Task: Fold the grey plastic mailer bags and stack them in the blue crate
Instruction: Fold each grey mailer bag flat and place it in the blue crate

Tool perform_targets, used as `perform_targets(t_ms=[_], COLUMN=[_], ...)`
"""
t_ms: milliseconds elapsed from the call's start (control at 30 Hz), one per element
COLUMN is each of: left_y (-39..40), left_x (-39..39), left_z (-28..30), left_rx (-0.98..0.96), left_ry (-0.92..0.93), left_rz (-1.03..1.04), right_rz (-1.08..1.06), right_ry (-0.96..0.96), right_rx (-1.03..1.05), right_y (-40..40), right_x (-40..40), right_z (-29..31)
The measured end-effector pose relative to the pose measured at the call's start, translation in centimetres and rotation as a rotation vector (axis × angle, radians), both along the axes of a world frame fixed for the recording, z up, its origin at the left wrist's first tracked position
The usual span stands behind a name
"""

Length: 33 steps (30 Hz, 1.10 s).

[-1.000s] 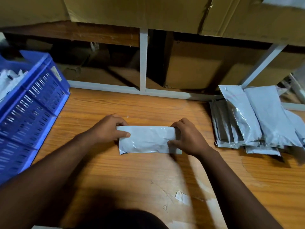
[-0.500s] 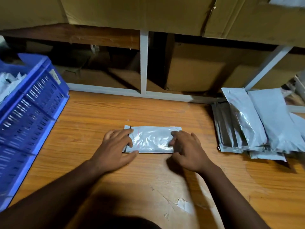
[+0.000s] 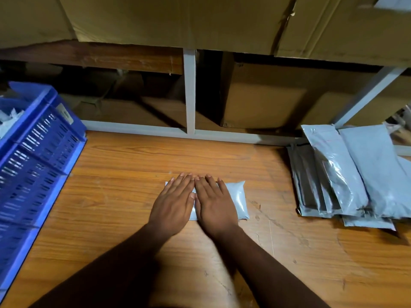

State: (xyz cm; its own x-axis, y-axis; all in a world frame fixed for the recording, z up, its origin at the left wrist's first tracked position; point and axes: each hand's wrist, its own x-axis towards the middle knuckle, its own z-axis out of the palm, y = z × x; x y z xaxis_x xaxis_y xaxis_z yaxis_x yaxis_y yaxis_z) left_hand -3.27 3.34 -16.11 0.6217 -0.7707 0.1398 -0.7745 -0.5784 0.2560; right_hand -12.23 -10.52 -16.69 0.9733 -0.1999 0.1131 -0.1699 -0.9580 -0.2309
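A folded grey mailer bag [image 3: 238, 200] lies flat on the wooden table [image 3: 115, 196] at the middle. My left hand [image 3: 173, 204] and my right hand [image 3: 213, 205] lie side by side on it, palms down, fingers straight, pressing it flat. They cover most of the bag; only its right end and a strip between the hands show. The blue crate [image 3: 37, 161] stands at the left edge of the table, with pale bags partly visible inside it. A pile of unfolded grey mailer bags [image 3: 347, 174] lies at the right.
A white metal shelf frame [image 3: 189, 92] runs along the table's far edge, with cardboard boxes [image 3: 262, 101] behind it and more boxes above. Bare wood lies between the crate and my hands.
My hands slid from the bag's two ends to its middle and flattened, palms down. The bag looks shorter and sits slightly more to the right.
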Motion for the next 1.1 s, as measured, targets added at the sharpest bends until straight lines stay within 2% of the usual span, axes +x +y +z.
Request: perform_targets(t_ms=[533, 800, 967, 1100], left_y=[-0.7, -0.8, -0.1, -1.0], left_x=[0.1, -0.3, 0.8, 1.3], left_z=[-1.9, -0.8, 0.5, 1.5], left_rx=[-0.055, 0.044, 0.169, 0.158], left_ry=[-0.148, -0.057, 0.002, 0.026], left_rz=[0.019, 0.040, -0.012, -0.060], right_rz=[-0.028, -0.018, -0.033, -0.114], right_ry=[-0.039, 0.043, 0.014, -0.042], right_rx=[-0.021, 0.021, 0.272, 0.118], right_y=[0.3, 0.0, -1.0, -3.1], right_x=[0.7, 0.6, 0.6, -1.0], right_z=[-1.4, -1.1, 2.1, 2.9])
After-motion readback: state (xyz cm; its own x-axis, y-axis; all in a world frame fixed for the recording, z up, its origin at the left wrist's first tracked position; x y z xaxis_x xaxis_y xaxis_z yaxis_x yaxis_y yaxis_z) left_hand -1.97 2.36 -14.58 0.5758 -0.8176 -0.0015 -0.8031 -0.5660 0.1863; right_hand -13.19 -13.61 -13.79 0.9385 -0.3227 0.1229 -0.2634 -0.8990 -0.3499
